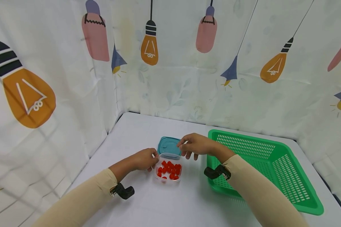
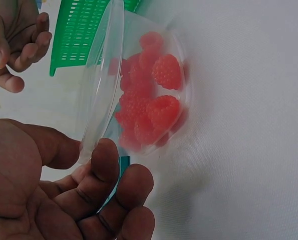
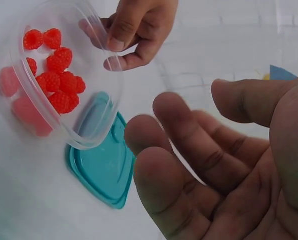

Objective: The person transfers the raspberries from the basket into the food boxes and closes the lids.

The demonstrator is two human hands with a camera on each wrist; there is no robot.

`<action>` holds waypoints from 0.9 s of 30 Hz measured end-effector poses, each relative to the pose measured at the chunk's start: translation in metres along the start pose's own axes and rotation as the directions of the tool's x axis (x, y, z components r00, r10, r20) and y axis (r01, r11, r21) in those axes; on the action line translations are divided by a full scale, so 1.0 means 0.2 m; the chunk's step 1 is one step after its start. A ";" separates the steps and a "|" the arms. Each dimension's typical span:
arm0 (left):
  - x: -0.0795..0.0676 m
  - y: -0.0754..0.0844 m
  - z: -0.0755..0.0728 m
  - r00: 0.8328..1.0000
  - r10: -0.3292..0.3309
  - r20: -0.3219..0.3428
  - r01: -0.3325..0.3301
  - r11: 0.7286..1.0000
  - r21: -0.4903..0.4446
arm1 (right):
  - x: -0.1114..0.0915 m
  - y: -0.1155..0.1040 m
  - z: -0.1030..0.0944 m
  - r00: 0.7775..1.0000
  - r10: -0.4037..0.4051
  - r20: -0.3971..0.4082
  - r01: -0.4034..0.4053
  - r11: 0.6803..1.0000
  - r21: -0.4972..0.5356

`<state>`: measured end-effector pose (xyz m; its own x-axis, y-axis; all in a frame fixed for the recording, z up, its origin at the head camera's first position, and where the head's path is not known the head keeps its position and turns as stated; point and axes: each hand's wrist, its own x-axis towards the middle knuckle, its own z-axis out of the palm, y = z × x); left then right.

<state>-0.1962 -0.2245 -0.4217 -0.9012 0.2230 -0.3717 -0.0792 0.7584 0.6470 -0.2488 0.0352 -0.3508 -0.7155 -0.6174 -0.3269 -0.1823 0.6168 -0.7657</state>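
A clear plastic container (image 1: 157, 176) with several red raspberries (image 1: 169, 169) in it stands on the white table. My left hand (image 1: 146, 159) pinches its left rim between thumb and index finger, as the left wrist view shows at the container's wall (image 2: 99, 95). Behind the container lies a teal lid (image 1: 168, 145), flat on the table and partly hidden by the container's far edge. Just right of the lid, my right hand (image 1: 197, 145) hovers with loosely bent fingers. Nothing sits between its thumb and fingers (image 3: 159, 175) in the right wrist view.
A large green plastic basket (image 1: 290, 157) with slotted walls takes up the table's right side, under my right forearm. White curtains (image 1: 182, 85) printed with lamps and bulbs hang behind and to the left of the table (image 1: 136, 201).
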 end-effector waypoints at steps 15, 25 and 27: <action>0.02 0.01 -0.02 0.999 -0.023 0.032 0.022 1.000 0.019 | 0.06 0.03 -0.03 0.945 0.291 -0.151 -0.262 0.947 0.183; 0.13 0.05 -0.13 0.994 -0.109 0.004 0.109 0.994 -0.028 | 0.09 0.06 -0.07 0.905 0.396 -0.152 -0.334 0.886 0.321; 0.17 0.06 -0.16 0.989 -0.147 -0.018 0.147 0.988 -0.038 | 0.10 0.06 -0.08 0.899 0.413 -0.144 -0.345 0.872 0.347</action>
<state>-0.2421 -0.2269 -0.4049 -0.8873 0.0975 -0.4508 -0.2268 0.7588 0.6106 -0.2766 0.0382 -0.3577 -0.8161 -0.2297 -0.5303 0.3218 0.5816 -0.7472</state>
